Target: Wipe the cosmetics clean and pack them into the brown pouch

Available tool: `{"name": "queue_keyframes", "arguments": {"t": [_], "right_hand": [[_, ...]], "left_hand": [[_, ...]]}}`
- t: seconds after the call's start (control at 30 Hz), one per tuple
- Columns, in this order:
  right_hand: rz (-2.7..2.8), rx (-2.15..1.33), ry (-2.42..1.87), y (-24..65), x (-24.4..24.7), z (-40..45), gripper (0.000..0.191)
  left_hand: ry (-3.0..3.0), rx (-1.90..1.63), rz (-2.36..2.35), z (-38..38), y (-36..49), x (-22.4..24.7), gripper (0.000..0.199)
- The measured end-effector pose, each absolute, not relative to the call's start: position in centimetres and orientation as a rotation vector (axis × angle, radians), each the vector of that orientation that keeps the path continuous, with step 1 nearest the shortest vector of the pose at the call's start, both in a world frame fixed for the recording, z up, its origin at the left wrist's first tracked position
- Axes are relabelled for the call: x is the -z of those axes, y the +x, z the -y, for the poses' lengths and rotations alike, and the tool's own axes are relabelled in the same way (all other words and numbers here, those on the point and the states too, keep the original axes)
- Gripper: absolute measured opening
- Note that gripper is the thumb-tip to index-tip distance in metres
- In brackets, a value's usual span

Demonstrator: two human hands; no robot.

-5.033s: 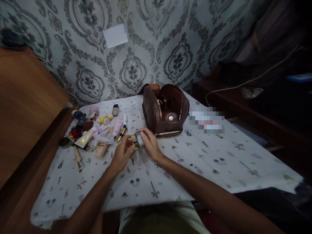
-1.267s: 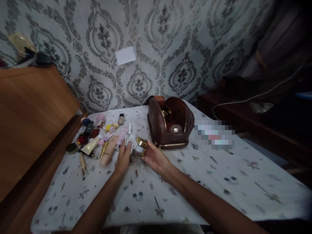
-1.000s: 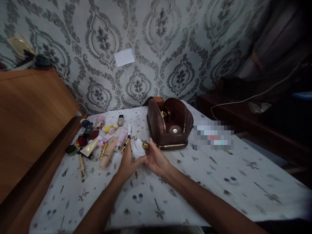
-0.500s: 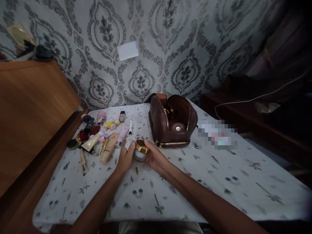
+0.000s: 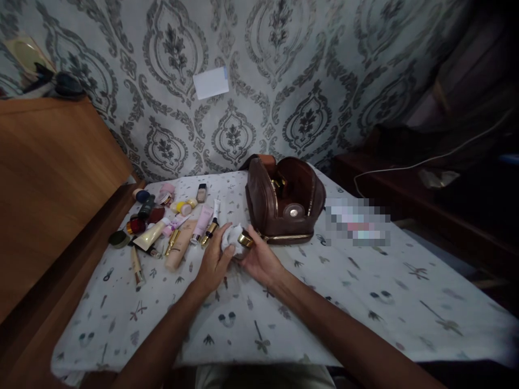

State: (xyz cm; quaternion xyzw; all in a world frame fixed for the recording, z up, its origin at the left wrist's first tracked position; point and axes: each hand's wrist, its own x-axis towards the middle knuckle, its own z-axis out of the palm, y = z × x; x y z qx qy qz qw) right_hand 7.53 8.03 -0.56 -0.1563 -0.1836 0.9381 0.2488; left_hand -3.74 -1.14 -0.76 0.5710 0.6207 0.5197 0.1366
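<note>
Over the near middle of a table spread with a white cloth printed in small muted motifs, both bare hands meet on a small round jar with a shiny gold lid. From here I see the left hand pinching a crumpled white cloth or tissue between thumb and fingers, pressed to the jar, whose body is mostly hidden. The right hand curls around the jar's other side, fingertips at the gold lid. Just behind stands a dark brown leather bag with gold zips, its top gaping. Left of the hands lie a long beige tube, a pale pink tube with a silvery cap and a cream-coloured tube with a white cap, with other cosmetics clustered beyond.
</note>
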Motion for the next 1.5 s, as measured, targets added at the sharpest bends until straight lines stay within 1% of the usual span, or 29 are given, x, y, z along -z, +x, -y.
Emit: {"name": "queue_keyframes", "arguments": {"t": [0.07, 0.13, 0.23, 0.33, 0.37, 0.5, 0.6, 0.63, 0.77, 0.8, 0.93, 1.03, 1.2, 1.37, 1.43, 1.5], "right_hand": [[0.531, -2.523, -0.41, 7.6, 0.4, -7.7, 0.013], [0.541, -2.5, -0.414, 7.6, 0.2, -7.5, 0.017], [0.511, -2.52, -0.474, 7.7, -0.1, -7.4, 0.025], [0.43, -2.562, -0.555, 7.9, -0.5, -7.5, 0.018], [0.404, -2.577, -0.581, 8.0, -0.7, -7.6, 0.019], [0.296, -2.61, -0.643, 8.2, -1.2, -8.0, 0.039], [0.251, -2.582, -0.649, 8.2, -1.1, -8.2, 0.043], [0.265, -2.585, -0.648, 8.2, -0.9, -8.2, 0.044], [0.404, -2.681, -0.59, 7.9, 0.0, -8.3, 0.054], [0.448, -2.7, -0.573, 7.9, 0.2, -8.3, 0.057], [0.713, -2.69, -0.526, 7.8, 0.5, -8.5, 0.062], [0.947, -2.543, -0.519, 7.7, 0.7, -8.3, 0.058], [1.109, -2.242, -0.575, 7.6, 1.1, -7.8, 0.038], [1.26, -2.029, -0.559, 8.0, 0.7, -7.9, 0.035], [1.309, -2.004, -0.512, 8.2, 0.4, -8.2, 0.036], [1.329, -2.028, -0.452, 8.4, 0.0, -8.4, 0.04]], "left_hand": [[1.589, -1.521, -1.793, 1.1, -3.7, 0.7, 0.05], [1.461, -1.539, -1.807, 1.0, -3.9, 0.7, 0.05], [1.247, -1.571, -1.84, 0.7, -4.2, 1.0, 0.058], [1.158, -1.563, -1.798, 0.4, -4.6, 1.2, 0.062], [1.152, -1.548, -1.775, 0.4, -4.7, 1.1, 0.062], [1.276, -1.484, -1.639, 0.7, -4.8, 0.5, 0.059], [1.441, -1.417, -1.511, 1.1, -4.6, 0.2, 0.054], [1.471, -1.399, -1.47, 1.2, -4.5, 0.2, 0.055], [1.409, -1.441, -1.394, 1.2, -4.0, 0.9, 0.078], [1.384, -1.465, -1.395, 1.2, -3.9, 1.0, 0.078], [1.373, -1.583, -1.449, 1.1, -3.9, 1.0, 0.066], [1.446, -1.602, -1.638, 1.0, -4.5, 0.7, 0.069], [1.736, -1.448, -1.933, 1.1, -5.6, 0.8, 0.075], [2.033, -1.24, -1.977, 1.3, -5.8, 0.4, 0.071], [2.035, -1.214, -1.949, 1.4, -6.0, 0.1, 0.074], [1.958, -1.23, -1.878, 1.4, -6.3, -0.1, 0.082]]}}
